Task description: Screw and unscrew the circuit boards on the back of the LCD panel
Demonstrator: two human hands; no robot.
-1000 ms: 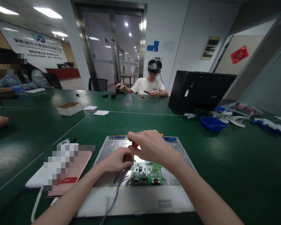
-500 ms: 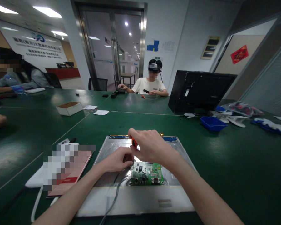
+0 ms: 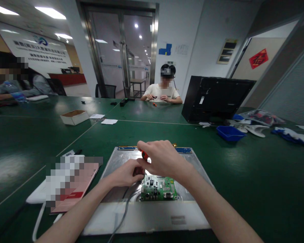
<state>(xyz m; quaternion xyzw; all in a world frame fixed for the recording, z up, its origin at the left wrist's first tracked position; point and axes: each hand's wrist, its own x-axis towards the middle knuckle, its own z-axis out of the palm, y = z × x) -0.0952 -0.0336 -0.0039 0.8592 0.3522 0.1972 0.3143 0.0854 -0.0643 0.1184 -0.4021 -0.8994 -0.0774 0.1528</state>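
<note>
My right hand [image 3: 162, 158] is closed round the red-and-black handle of a screwdriver [image 3: 144, 155], held upright over the top left corner of a green circuit board [image 3: 158, 189]. Its tip is hidden behind my fingers. Close beside it, my left hand [image 3: 129, 172] has thumb and fingers pinched together at that corner of the board; what lies between them cannot be made out. Under both hands is a flat silver display panel [image 3: 111, 194] with a blue strip board [image 3: 184, 150] along its far edge. A grey cable [image 3: 124, 216] runs from the board's left side towards me.
Left of the panel lie a white device [image 3: 38, 193] and a pink booklet [image 3: 78, 189]. Beyond are an open box [image 3: 74, 118], paper slips [image 3: 109, 122], a blue tray [image 3: 230, 133], a black monitor [image 3: 215, 98] and gloves [image 3: 292, 135]. A person [image 3: 164, 91] sits opposite; another is at far left.
My hands stay at the same corner, the right one shifted very slightly left. The person opposite has drawn an outstretched hand in. A hand at the left edge has gone out of view.
</note>
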